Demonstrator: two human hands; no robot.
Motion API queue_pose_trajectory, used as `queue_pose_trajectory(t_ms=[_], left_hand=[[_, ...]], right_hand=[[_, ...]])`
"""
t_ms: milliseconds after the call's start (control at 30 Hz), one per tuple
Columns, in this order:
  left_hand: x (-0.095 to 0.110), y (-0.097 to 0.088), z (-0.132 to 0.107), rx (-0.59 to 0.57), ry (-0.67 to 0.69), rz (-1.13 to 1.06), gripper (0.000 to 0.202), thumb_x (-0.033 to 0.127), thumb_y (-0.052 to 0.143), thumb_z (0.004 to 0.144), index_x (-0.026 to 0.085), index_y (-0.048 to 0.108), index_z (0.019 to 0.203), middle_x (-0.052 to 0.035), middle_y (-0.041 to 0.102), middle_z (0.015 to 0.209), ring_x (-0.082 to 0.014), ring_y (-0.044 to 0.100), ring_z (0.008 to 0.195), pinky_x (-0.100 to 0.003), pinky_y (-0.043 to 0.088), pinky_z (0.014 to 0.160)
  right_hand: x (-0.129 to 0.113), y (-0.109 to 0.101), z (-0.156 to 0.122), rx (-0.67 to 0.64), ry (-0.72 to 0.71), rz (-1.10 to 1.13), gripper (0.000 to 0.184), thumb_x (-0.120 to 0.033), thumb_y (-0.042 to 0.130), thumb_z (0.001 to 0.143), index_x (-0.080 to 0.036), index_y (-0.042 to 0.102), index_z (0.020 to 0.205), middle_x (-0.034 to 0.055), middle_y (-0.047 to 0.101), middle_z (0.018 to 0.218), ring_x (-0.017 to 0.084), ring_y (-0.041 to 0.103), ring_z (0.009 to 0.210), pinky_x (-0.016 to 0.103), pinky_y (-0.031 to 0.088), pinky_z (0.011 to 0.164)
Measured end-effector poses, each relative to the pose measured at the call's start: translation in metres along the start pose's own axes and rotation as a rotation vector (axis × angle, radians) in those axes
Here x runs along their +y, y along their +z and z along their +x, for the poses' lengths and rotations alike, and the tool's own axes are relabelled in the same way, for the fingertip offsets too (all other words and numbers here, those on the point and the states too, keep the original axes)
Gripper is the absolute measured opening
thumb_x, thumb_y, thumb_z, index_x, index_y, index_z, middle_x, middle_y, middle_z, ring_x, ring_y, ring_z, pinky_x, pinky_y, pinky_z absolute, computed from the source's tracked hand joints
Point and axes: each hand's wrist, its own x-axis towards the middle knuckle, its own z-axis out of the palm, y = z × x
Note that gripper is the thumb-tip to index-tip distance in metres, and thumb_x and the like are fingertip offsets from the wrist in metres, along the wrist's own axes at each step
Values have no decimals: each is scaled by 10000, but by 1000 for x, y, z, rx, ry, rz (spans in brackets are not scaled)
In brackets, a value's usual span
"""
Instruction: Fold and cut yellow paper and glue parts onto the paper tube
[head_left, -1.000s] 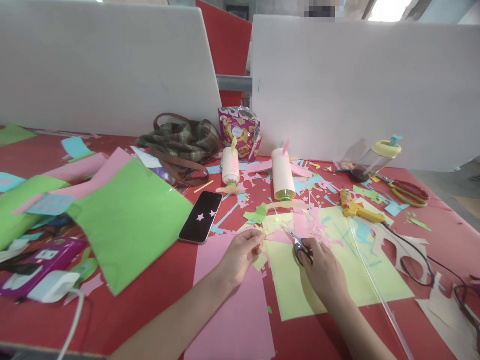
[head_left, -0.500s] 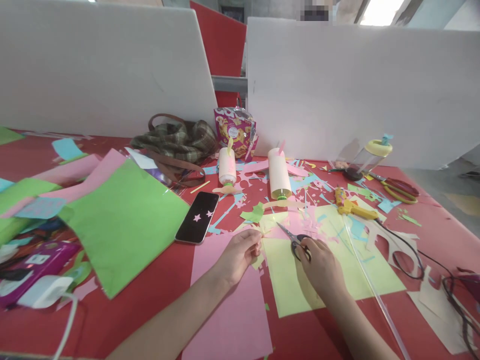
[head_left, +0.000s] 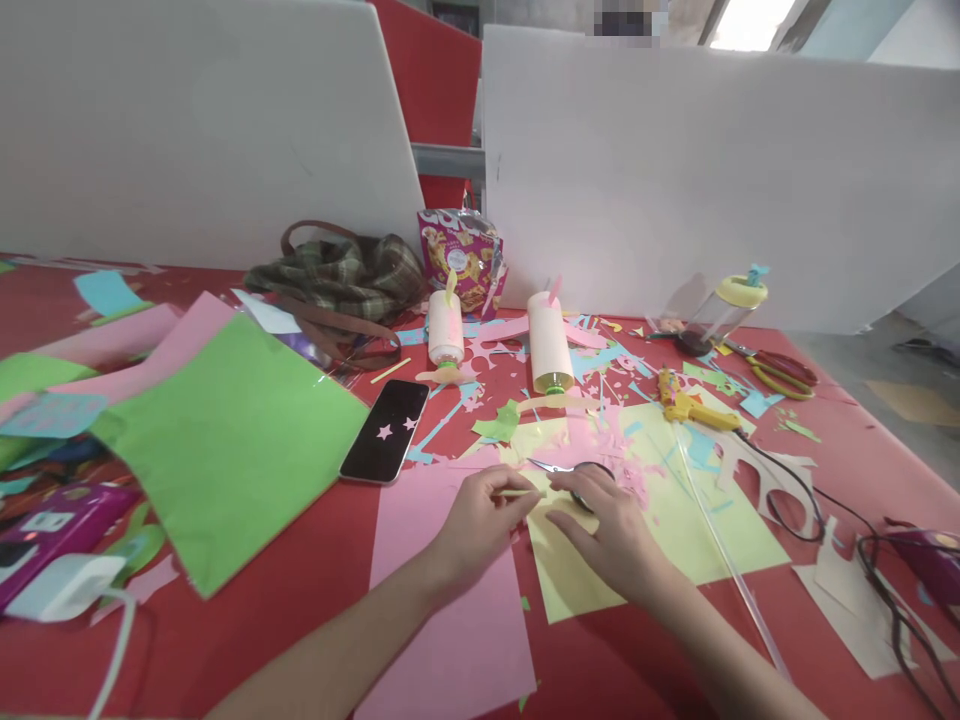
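My left hand [head_left: 480, 520] is closed in a pinch on a small pale-yellow paper strip [head_left: 519, 492], above the edge of a pink sheet [head_left: 450, 620]. My right hand [head_left: 611, 525] is open, thumb and fingers apart, just right of the strip's end. Beneath its fingers lie the scissors [head_left: 552, 467], blades pointing left; part of the black handles is covered by the fingers. Under the right hand spreads a yellow paper sheet [head_left: 577, 590]. Two tiny pink paper stars [head_left: 385, 432] rest on a dark-screened phone [head_left: 375, 450] left of my hands.
Two cream paper-wrapped cylinders [head_left: 551, 345] stand ahead, amid paper scraps. To the right are a yellow glue gun [head_left: 697, 413] with its cable, a clear tube [head_left: 727, 560], pliers-like scissors [head_left: 784, 375] and a clear bottle piece [head_left: 724, 315]. A green sheet [head_left: 247, 440] lies left.
My right hand has let go of the scissors, which now lie on the paper, and its fingers have moved left toward my left hand. The view has shifted slightly.
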Motion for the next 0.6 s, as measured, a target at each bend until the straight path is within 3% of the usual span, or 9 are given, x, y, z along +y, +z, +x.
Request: queue_pose_trajectory(t_ms=[133, 367, 600], left_hand=[[-3, 1, 0, 36, 125, 223, 125, 255, 556, 688, 167, 590, 606, -2, 502, 630, -113, 466, 561, -222, 374, 527], [-5, -1, -1, 55, 189, 321, 151, 303, 552, 707, 185, 628, 651, -26, 549, 666, -140, 497, 610, -225, 375, 550], [0, -1, -1, -38, 142, 378, 189, 309, 515, 737, 192, 661, 713, -48, 630, 727, -165, 554, 674, -241, 403, 607]], right_hand=[[-5, 5, 4, 24, -67, 41, 99, -145, 466, 782, -193, 548, 809, 43, 613, 751, 171, 548, 752, 308, 442, 645], [2, 12, 0, 151, -204, -20, 173, -73, 435, 781, -180, 570, 757, 36, 602, 658, 158, 533, 682, 299, 428, 604], [14, 9, -3, 116, -348, -50, 215, -18, 413, 762, -162, 569, 798, 50, 609, 699, 159, 520, 715, 328, 427, 635]])
